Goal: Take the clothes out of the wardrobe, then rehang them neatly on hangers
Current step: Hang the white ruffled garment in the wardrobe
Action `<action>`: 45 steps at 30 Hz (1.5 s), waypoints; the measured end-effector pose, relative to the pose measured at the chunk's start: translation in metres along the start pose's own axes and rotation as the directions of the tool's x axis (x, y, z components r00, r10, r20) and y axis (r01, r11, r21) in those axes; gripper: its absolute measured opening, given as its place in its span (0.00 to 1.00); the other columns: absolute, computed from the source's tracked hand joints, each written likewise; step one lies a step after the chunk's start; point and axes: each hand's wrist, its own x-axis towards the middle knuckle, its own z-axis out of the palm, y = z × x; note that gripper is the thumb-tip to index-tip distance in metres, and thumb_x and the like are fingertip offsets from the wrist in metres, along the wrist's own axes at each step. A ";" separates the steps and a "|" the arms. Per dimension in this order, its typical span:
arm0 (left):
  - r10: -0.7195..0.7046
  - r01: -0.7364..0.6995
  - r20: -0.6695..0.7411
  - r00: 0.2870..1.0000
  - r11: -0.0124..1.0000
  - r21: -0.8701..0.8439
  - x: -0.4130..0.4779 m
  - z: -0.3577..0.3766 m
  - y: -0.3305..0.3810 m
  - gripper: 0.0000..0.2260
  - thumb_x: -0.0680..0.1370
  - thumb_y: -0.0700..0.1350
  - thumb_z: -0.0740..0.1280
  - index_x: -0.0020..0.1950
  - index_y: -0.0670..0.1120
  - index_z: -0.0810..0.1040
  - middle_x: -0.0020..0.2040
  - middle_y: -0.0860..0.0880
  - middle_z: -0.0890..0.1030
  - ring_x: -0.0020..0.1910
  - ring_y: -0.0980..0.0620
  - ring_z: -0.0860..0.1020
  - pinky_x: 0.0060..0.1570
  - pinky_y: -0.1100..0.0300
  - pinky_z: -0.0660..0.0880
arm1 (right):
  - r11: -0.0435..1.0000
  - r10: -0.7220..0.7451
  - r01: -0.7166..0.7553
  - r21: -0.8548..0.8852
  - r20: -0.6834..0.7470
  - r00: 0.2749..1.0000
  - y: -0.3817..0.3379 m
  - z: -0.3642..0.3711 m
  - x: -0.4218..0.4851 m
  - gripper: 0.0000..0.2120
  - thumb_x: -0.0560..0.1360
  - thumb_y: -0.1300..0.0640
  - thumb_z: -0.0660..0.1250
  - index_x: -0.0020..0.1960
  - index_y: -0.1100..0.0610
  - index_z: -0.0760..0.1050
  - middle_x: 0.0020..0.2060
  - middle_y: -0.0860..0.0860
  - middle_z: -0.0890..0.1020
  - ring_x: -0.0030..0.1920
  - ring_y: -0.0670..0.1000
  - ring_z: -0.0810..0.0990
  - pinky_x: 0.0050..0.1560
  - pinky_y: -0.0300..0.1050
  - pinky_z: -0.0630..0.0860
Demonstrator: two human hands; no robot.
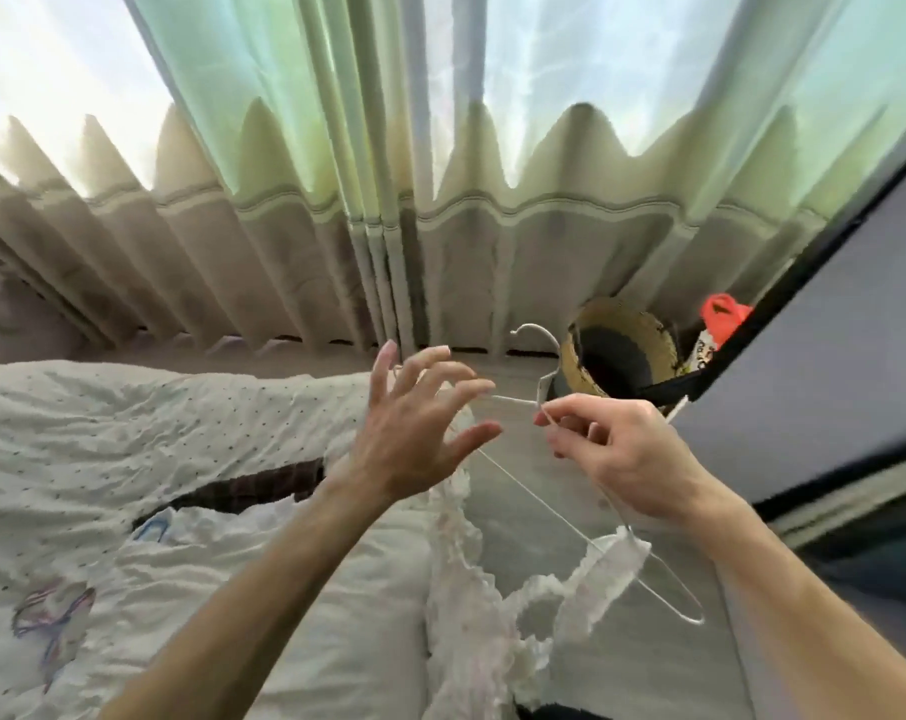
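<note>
The right hand point(627, 454) is pinching the white wire hanger point(539, 496) just below its hook, thumb and forefinger grasping the neck while the other fingers are curling loosely beneath. The left hand point(414, 433) is hovering released, its fingers point(430, 363) spreading wide in front of the hanger's far shoulder and gripping nothing that can be made out. The garment point(471, 579), a white frilly piece, is hanging between the arms beside the bed point(129, 407), with one strap point(612, 553) looping over the hanger's near shoulder. Its other frilled edge is running up behind the left hand, and whether it is already sitting on the wire there cannot be told. The step in hand is likely seating that second strap. It is probably going best with the right hand keeping the hanger level, so the near strap is not sliding off, while the left is lifting the loose strap, untwisting it and laying it flat over the far shoulder. The wire is looking thin, smooth and slippery, so ruffled, limp fabric may be slipping along it. The bedcover is looking crinkled, white with small dots, and more clothes are lying on it. Pleated curtains point(284, 226) are hanging behind, with a woven straw hat point(643, 330) at their foot.
</note>
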 end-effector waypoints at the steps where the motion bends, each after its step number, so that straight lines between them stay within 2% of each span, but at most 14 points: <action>1: 0.041 -0.039 0.043 0.998 0.997 -0.064 0.020 0.007 0.023 0.24 0.80 0.68 0.53 0.61 0.56 0.80 0.55 0.56 0.81 0.62 0.53 0.76 0.71 0.42 0.60 | 0.999 0.026 -0.027 -0.026 -0.025 0.999 0.011 -0.019 -0.014 0.08 0.79 0.55 0.68 0.57 0.49 0.81 0.37 0.40 0.82 0.36 0.38 0.79 0.37 0.31 0.73; 3: 0.117 -0.094 0.103 0.988 0.975 -0.200 0.051 0.024 0.073 0.20 0.80 0.67 0.54 0.55 0.58 0.81 0.47 0.58 0.80 0.51 0.55 0.77 0.65 0.49 0.66 | 0.994 0.081 -0.088 -0.061 -0.108 0.991 0.035 -0.055 -0.046 0.08 0.79 0.55 0.68 0.55 0.47 0.82 0.35 0.39 0.81 0.36 0.35 0.78 0.38 0.27 0.70; 6: 0.287 -0.264 0.082 0.954 0.940 -0.217 0.080 0.055 0.141 0.16 0.77 0.65 0.62 0.61 0.61 0.75 0.56 0.55 0.76 0.55 0.53 0.73 0.61 0.57 0.61 | 0.980 0.172 -0.193 -0.053 -0.269 0.948 0.069 -0.097 -0.101 0.06 0.78 0.53 0.69 0.51 0.43 0.82 0.34 0.39 0.81 0.35 0.38 0.77 0.36 0.30 0.69; 9: 0.348 -0.327 0.014 0.937 0.893 -0.309 0.103 0.074 0.205 0.17 0.78 0.62 0.63 0.62 0.55 0.72 0.61 0.52 0.77 0.59 0.49 0.74 0.63 0.53 0.64 | 0.968 0.232 -0.250 0.006 -0.393 0.890 0.092 -0.135 -0.155 0.04 0.78 0.50 0.69 0.51 0.44 0.81 0.35 0.38 0.81 0.34 0.40 0.77 0.37 0.33 0.72; 13: 0.466 -0.438 -0.014 0.885 0.821 -0.367 0.146 0.085 0.274 0.19 0.81 0.61 0.56 0.64 0.51 0.73 0.51 0.55 0.82 0.55 0.52 0.76 0.66 0.52 0.63 | 0.950 0.284 -0.310 0.035 -0.512 0.811 0.106 -0.175 -0.211 0.03 0.78 0.52 0.68 0.50 0.45 0.80 0.38 0.39 0.82 0.35 0.44 0.78 0.39 0.33 0.72; 15: 0.550 -0.530 -0.041 0.834 0.778 -0.336 0.166 0.090 0.300 0.19 0.83 0.61 0.52 0.57 0.52 0.77 0.43 0.57 0.83 0.48 0.50 0.79 0.61 0.49 0.69 | 0.937 0.293 -0.347 0.023 -0.590 0.752 0.110 -0.191 -0.233 0.04 0.78 0.53 0.68 0.50 0.45 0.81 0.38 0.40 0.83 0.35 0.43 0.78 0.39 0.32 0.71; 20: 0.663 -0.643 -0.089 0.743 0.672 -0.368 0.204 0.100 0.368 0.19 0.83 0.60 0.54 0.41 0.51 0.74 0.29 0.60 0.70 0.30 0.54 0.71 0.44 0.54 0.71 | 0.888 0.304 -0.460 0.020 -0.775 0.554 0.128 -0.215 -0.274 0.06 0.79 0.51 0.67 0.52 0.43 0.81 0.43 0.35 0.83 0.39 0.45 0.79 0.42 0.36 0.73; 24: 0.663 -0.638 -0.135 0.736 0.613 -0.466 0.227 0.111 0.415 0.20 0.84 0.60 0.57 0.38 0.50 0.74 0.26 0.58 0.67 0.27 0.57 0.67 0.44 0.54 0.66 | 0.828 0.281 -0.556 0.073 -0.911 0.300 0.147 -0.221 -0.309 0.10 0.80 0.47 0.65 0.59 0.45 0.80 0.50 0.36 0.81 0.50 0.43 0.77 0.54 0.42 0.74; 28: 0.641 -0.546 -0.062 0.765 0.594 -0.591 0.247 0.115 0.450 0.24 0.79 0.64 0.53 0.41 0.47 0.77 0.29 0.53 0.76 0.29 0.49 0.74 0.38 0.57 0.65 | 0.525 0.462 -0.835 0.164 -0.879 0.117 0.162 -0.215 -0.347 0.21 0.79 0.38 0.59 0.70 0.43 0.70 0.65 0.42 0.77 0.67 0.52 0.71 0.67 0.55 0.68; 30: 0.673 -0.549 -0.059 0.737 0.546 -0.633 0.253 0.113 0.465 0.21 0.79 0.62 0.54 0.39 0.49 0.75 0.28 0.54 0.75 0.28 0.54 0.71 0.36 0.60 0.61 | 0.421 0.501 -0.881 0.216 -0.865 0.027 0.160 -0.208 -0.360 0.19 0.81 0.43 0.60 0.71 0.42 0.69 0.64 0.44 0.77 0.65 0.56 0.72 0.64 0.58 0.69; 33: 0.705 -0.527 -0.054 0.707 0.475 -0.705 0.257 0.111 0.489 0.16 0.81 0.60 0.58 0.34 0.57 0.68 0.26 0.57 0.72 0.28 0.59 0.70 0.41 0.56 0.64 | 0.389 0.411 -0.893 0.226 -0.910 -0.051 0.149 -0.203 -0.368 0.15 0.82 0.50 0.59 0.67 0.45 0.74 0.54 0.50 0.80 0.53 0.58 0.77 0.54 0.57 0.75; 37: 0.756 -0.469 0.006 0.655 0.413 -0.781 0.264 0.114 0.515 0.15 0.83 0.59 0.58 0.43 0.55 0.78 0.29 0.51 0.78 0.34 0.59 0.75 0.57 0.49 0.69 | 0.351 0.356 -0.907 0.233 -0.929 -0.101 0.127 -0.202 -0.372 0.12 0.82 0.52 0.59 0.63 0.49 0.77 0.46 0.48 0.78 0.47 0.55 0.78 0.47 0.50 0.74; 41: 0.838 -0.512 -0.096 0.537 0.233 -0.827 0.270 0.118 0.535 0.11 0.83 0.58 0.58 0.50 0.55 0.76 0.32 0.53 0.79 0.33 0.56 0.77 0.41 0.53 0.76 | 0.339 0.273 -0.907 0.250 -0.949 -0.159 0.099 -0.196 -0.375 0.14 0.82 0.55 0.61 0.64 0.49 0.79 0.43 0.43 0.74 0.41 0.46 0.72 0.42 0.40 0.65; 45: 0.858 -0.554 -0.165 0.487 0.158 -0.817 0.272 0.117 0.547 0.12 0.84 0.58 0.57 0.52 0.54 0.76 0.34 0.53 0.79 0.34 0.53 0.78 0.37 0.55 0.74 | 0.308 0.241 -0.913 0.266 -0.951 -0.195 0.080 -0.195 -0.370 0.13 0.82 0.56 0.63 0.64 0.50 0.80 0.42 0.46 0.76 0.40 0.51 0.76 0.44 0.43 0.69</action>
